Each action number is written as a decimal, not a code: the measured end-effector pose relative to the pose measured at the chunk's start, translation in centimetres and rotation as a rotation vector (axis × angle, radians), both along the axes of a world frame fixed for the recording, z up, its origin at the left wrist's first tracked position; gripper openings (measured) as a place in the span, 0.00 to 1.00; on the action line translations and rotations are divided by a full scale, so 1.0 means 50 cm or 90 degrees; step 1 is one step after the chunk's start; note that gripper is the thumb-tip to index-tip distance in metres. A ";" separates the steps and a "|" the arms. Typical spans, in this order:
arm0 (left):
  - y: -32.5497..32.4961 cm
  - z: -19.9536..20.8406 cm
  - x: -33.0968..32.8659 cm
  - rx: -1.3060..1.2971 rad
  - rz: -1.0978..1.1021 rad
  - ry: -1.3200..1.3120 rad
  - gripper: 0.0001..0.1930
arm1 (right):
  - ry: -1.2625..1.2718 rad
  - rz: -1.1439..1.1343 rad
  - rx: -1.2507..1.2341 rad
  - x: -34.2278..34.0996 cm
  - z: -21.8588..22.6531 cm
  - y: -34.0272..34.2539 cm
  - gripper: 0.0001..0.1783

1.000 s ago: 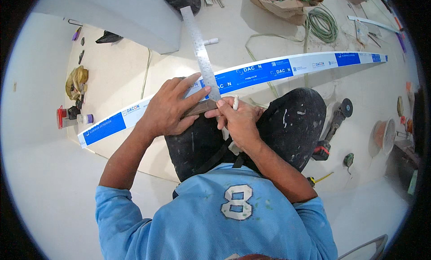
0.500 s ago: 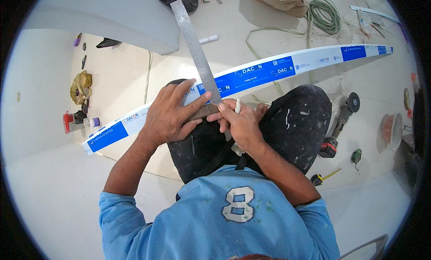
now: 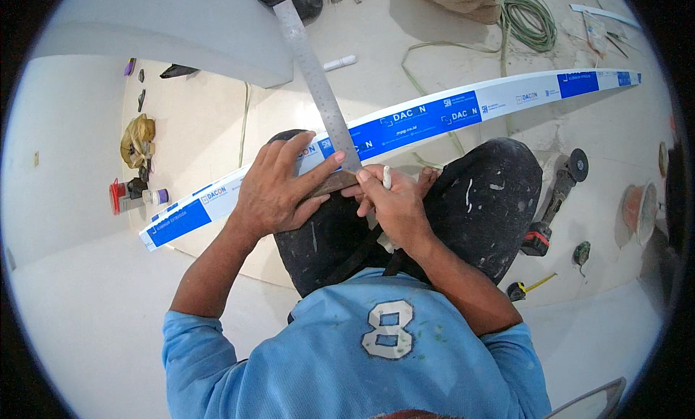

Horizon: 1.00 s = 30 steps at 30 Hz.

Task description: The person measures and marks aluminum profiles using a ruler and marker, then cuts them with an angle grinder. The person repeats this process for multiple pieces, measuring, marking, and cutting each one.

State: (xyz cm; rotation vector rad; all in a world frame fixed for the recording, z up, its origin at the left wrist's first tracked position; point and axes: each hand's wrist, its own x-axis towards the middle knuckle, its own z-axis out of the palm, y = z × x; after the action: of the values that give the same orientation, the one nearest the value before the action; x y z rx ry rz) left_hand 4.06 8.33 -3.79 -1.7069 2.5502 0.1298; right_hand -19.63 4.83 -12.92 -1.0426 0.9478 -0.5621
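A long white metal profile (image 3: 528,98) in blue-and-white printed film lies crosswise over my lap. Across it rests a try square with a steel blade (image 3: 318,78) pointing away and a wooden stock (image 3: 330,184) against the profile's near side. My left hand (image 3: 275,183) spreads over the profile, its index finger on the blade's base and its thumb by the stock, closed on the square. Between the fingers of my right hand (image 3: 405,212) stands a white marker (image 3: 386,177); that hand's thumb and fingertips touch the stock's right end.
On the floor at right are a cordless angle grinder (image 3: 556,202), a tape measure (image 3: 517,291) with its yellow blade partly out, a small green object (image 3: 581,253) and a bowl (image 3: 638,210). A cable coil (image 3: 527,22) and brown bag (image 3: 463,2) lie far off. A wall (image 3: 174,28) stands left.
The whole view has shifted slightly to the right. Both hands, the square and the marker keep nearly the same places on the profile.
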 end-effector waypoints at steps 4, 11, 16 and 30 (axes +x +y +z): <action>0.004 0.010 -0.006 0.001 0.010 0.002 0.49 | 0.178 -0.041 -0.528 -0.062 0.049 -0.019 0.17; 0.002 0.008 -0.008 0.018 0.019 -0.021 0.50 | -0.003 -0.191 -0.459 -0.076 0.092 -0.049 0.10; 0.002 0.005 -0.005 0.006 0.011 -0.022 0.50 | -0.005 -0.170 -0.444 -0.049 0.067 -0.057 0.16; 0.004 -0.004 -0.001 0.007 0.008 -0.014 0.50 | 0.014 -0.143 -0.472 -0.037 0.057 -0.059 0.17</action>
State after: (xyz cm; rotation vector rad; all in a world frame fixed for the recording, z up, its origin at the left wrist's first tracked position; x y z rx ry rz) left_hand 4.02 8.54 -4.00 -1.7107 2.5191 0.1257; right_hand -21.51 1.90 -10.07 -1.6073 0.8969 -1.1421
